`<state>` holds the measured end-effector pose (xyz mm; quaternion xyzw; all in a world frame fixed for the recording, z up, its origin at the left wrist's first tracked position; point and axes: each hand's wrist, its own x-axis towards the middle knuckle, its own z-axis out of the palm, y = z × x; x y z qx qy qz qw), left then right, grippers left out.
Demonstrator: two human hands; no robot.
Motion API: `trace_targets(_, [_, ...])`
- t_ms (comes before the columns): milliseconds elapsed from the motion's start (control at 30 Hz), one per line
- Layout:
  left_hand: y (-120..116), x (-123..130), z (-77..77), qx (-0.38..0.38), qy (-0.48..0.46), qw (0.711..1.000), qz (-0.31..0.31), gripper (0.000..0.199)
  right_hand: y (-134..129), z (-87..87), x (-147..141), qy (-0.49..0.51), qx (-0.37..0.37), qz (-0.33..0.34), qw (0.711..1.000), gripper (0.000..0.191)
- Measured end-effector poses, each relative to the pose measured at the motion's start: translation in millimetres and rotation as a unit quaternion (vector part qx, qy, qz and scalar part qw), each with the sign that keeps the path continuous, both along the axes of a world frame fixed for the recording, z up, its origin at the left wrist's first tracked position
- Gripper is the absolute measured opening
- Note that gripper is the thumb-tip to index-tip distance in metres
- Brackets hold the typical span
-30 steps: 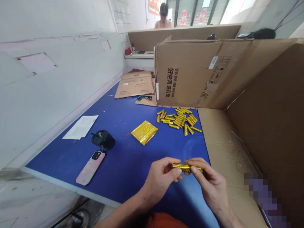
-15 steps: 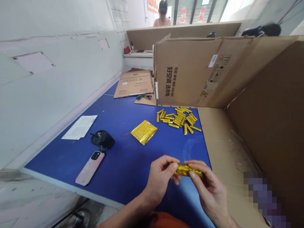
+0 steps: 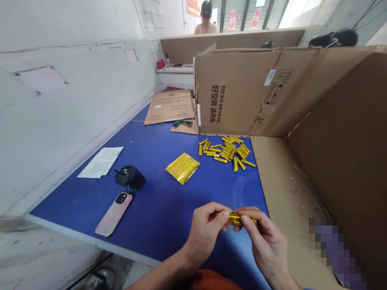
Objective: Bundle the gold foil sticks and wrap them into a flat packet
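Note:
Between my two hands, above the near right part of the blue table, is a strip of shiny gold foil [image 3: 234, 219] folded into a narrow roll. My left hand [image 3: 207, 227] pinches its left end between thumb and fingers. The thumb and fingers of my right hand [image 3: 266, 237] are closed round its right part, hiding that end. Farther back lies a flat stack of gold foil sheets [image 3: 183, 167]. To its right, several small folded gold foil pieces [image 3: 226, 151] lie in a loose pile.
On the left of the blue table [image 3: 157, 201] are a phone [image 3: 113, 215], a black lidded cup [image 3: 130, 177] and a white paper sheet [image 3: 101, 162]. Large cardboard panels [image 3: 242, 88] stand behind and to the right. A person [image 3: 206, 18] is at the back.
My hands have moved closer together along the foil strip, so less of it shows between them. The pile and the flat stack are unchanged.

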<state>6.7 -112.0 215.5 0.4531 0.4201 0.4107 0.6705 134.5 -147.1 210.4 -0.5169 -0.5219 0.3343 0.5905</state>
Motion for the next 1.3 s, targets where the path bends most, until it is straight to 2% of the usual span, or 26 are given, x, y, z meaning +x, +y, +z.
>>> trace_targets(200, [3, 3, -5.0, -0.061, -0.041, 0.997, 0.029, 0.024, 0, -6.1, 0, -0.015, 0.024, -0.023, 0.999, 0.008])
trace_targets(367, [5, 2, -8.4, -0.036, -0.028, 0.998, 0.047, 0.023, 2, -9.0, 1, -0.048, 0.026, -0.028, 0.998, 0.008])
trace_targets(500, [7, 2, -7.8, -0.021, -0.064, 0.995, 0.068, 0.031, 7, -8.8, 2, -0.031, 0.027, -0.038, 0.998, 0.008])
trace_targets(567, [8, 2, -6.8, -0.013, -0.052, 0.996, 0.065, 0.027, 9, -9.1, 3, -0.024, 0.025, -0.042, 0.999, 0.009])
trace_targets(667, [10, 1, -6.1, -0.014, -0.029, 0.998, 0.056, 0.016, 10, -10.5, 4, -0.035, 0.025, -0.036, 0.998, 0.008])
trace_targets(867, [13, 1, -6.7, -0.036, -0.035, 0.994, 0.095, 0.02, 11, -10.8, 4, -0.047, 0.02, -0.023, 0.998, 0.008])
trace_targets(1133, [13, 2, -8.1, -0.035, -0.004, 0.996, 0.08, 0.017, 7, -15.4, 4, -0.069, 0.024, -0.028, 0.997, 0.009])
trace_targets(1300, [9, 2, -10.1, -0.001, -0.036, 0.999, 0.035, 0.027, 7, -13.0, 3, -0.037, 0.009, -0.01, 0.999, 0.009])
